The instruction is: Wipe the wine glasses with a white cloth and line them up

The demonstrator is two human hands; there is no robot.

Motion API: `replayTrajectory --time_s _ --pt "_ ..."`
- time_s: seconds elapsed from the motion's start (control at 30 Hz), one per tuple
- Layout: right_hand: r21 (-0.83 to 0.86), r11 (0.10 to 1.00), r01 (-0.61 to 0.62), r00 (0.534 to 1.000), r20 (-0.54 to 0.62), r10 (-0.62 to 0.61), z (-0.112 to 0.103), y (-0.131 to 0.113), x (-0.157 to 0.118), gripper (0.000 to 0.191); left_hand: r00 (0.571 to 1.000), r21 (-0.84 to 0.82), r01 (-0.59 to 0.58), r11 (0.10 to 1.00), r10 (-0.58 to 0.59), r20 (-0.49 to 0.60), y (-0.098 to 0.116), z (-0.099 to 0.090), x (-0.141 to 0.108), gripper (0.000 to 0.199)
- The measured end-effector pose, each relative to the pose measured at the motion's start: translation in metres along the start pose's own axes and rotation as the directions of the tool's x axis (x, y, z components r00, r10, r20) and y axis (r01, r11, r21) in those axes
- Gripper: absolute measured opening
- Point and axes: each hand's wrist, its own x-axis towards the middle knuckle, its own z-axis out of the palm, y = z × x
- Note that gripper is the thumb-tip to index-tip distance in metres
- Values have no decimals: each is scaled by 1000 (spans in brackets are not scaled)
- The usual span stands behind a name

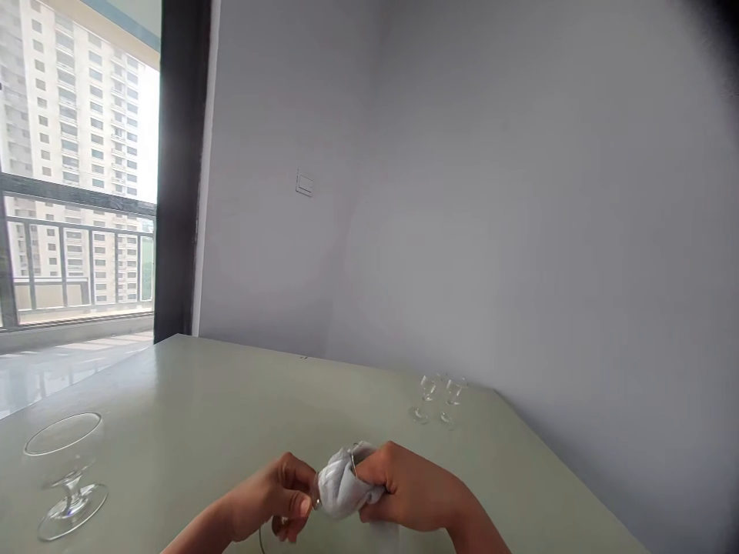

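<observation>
At the bottom middle, the left hand (278, 495) pinches a clear, stemmed drinking glass (316, 502) between its fingers. The right hand (411, 486) grips a soft white cloth (339, 486), partly stuffed inside the glass.

Grey walls (519, 192), pale table (231, 408), daylit window (81, 173)

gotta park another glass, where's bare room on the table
Past the left hand, the pale green table is bare between the large clear stemmed glass and the small clear stemmed glasses; also between the right hand and the table's right edge. Front-centre is crowded: both hands meet at a crumpled white cloth.
</observation>
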Motion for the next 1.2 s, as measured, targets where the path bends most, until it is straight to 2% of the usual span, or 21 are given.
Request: replayTrajectory --time_s 0.1,0.17,0.2,0.23,0.3,0.33,0.37,0.4,0.47,0.5,0.57,0.67,0.73,0.8,0.87,0.97,1.07,1.2 --pt "-25 998 61 998 -4 -61 -12 -13 -14 12 991 -193 29 981 -3 137 -7 2 0 48" --pt "-10 999 54 994 -97 -54 -20 -16 -19 18 986 -300 30 953 21 167 -13 1 2 50" --pt "-6 1000 29 982 -186 -29 -23 -15 -20 22 986 -339 22 940 36 161 -16 0 2 49" --pt "-6 1000 -14 956 -294 11 -25 -14 -20 24 988 -365 8 931 48 146 -19 -1 3 48" --pt "18 995 -100 857 -507 95 -28 -11 -19 26 992 -393 -11 919 60 111 -23 -4 5 46" --pt "42 994 -102 826 -552 109 -28 -11 -17 25 993 -395 -11 919 56 102 -24 -5 6 45" --pt "66 995 -69 836 -541 94 -27 -13 -16 27 994 -394 -5 919 49 100 -24 -6 6 44" --pt "90 996 -10 878 -475 51 -25 -16 -15 30 994 -395 4 919 41 105 -24 -6 6 45" --pt "124 985 124 962 -260 -88 -19 -24 -13 33 990 -383 37 923 20 143 -23 -5 6 45" --pt "130 977 169 977 -154 -149 -17 -28 -12 34 985 -374 57 926 8 170 -21 -4 5 45" --pt "141 967 210 978 -13 -211 -13 -34 -11 35 973 -351 104 930 -22 229 -18 -2 4 45" --pt "192 952 238 962 86 -258 -10 -36 -10 39 950 -285 174 943 -85 300 -13 2 1 47" --pt "223 945 239 960 93 -265 -9 -33 -9 43 944 -226 187 956 -112 311 -9 4 0 50" --pt "235 949 210 973 40 -225 -7 -27 -7 41 959 -188 152 970 -99 264 -5 6 -1 50" --pt "266 956 125 992 -57 -113 -6 -17 -2 28 982 -165 91 982 -61 177 -2 9 -2 48" --pt "398 917 20 987 -154 45 -3 6 8 14 999 -132 28 991 -23 37 1 15 -1 47" --pt "594 804 43 981 -179 80 1 27 19 18 999 -95 17 995 -22 -46 -1 19 2 50" --pt "824 536 182 941 -304 147 14 35 36 22 984 -100 -48 994 30 -178 -8 21 11 53"
